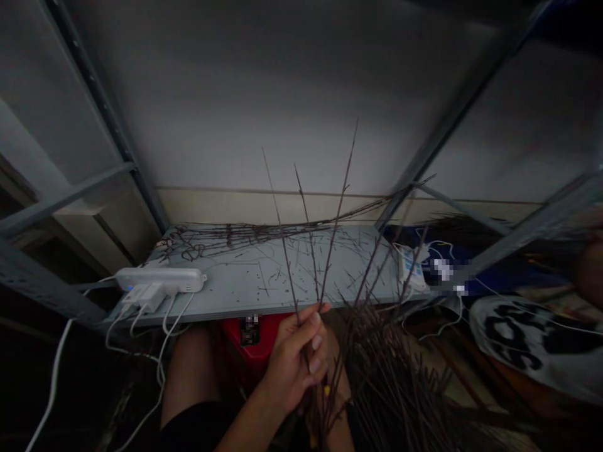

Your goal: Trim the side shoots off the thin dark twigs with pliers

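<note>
The left hand (pixel 301 351) pinches a few thin twigs (pixel 330 248) by the near edge of the shelf (pixel 235 289) — the twigs probably light, springy and easily snapped, so best taken low — while the right hand is hidden, its grip impossible to tell.

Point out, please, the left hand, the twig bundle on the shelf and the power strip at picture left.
Left hand (pixel 293 351): head view, near thumb base.
Twig bundle (pixel 257 235): head view, middle stretch.
Power strip (pixel 160 278): head view, white casing.

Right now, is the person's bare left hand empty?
No, the left hand grips thin, dark brown twigs between its thumb and curled fingers.
</note>
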Available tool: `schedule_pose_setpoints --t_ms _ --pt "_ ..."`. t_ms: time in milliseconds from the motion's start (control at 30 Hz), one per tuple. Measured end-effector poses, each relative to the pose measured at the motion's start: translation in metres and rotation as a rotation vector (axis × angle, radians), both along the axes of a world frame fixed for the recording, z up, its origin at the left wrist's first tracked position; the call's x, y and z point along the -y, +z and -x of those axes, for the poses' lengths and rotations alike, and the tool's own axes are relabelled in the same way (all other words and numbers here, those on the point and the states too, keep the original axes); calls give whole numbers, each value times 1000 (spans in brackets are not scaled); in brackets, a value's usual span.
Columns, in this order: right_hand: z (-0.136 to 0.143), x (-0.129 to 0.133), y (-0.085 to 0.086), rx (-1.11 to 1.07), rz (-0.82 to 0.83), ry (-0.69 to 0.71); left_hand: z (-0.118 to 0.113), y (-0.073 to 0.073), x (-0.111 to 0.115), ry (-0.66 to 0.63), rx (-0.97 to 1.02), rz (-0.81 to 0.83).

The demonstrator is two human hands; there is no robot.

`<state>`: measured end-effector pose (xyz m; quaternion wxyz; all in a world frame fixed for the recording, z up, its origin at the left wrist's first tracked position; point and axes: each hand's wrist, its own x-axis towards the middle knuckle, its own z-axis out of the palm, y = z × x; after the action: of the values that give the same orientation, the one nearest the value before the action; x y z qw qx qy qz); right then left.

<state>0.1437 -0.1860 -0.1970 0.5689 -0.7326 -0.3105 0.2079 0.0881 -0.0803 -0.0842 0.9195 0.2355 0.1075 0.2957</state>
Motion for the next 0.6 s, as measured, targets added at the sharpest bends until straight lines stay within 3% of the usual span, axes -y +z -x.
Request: schedule_pose_setpoints --t_ms 133,233,433,600 --pt "-24 28 14 -72 -81 -175 -15 5 10 92 -86 -100" --pt "-45 29 47 -73 -200 -201 -23 9 15 128 -152 -196" --pt "-72 8 134 256 -364 -191 -32 12 26 177 -244 -328" --pt "-83 -23 169 392 -369 -148 -39 11 29 205 -250 -392"
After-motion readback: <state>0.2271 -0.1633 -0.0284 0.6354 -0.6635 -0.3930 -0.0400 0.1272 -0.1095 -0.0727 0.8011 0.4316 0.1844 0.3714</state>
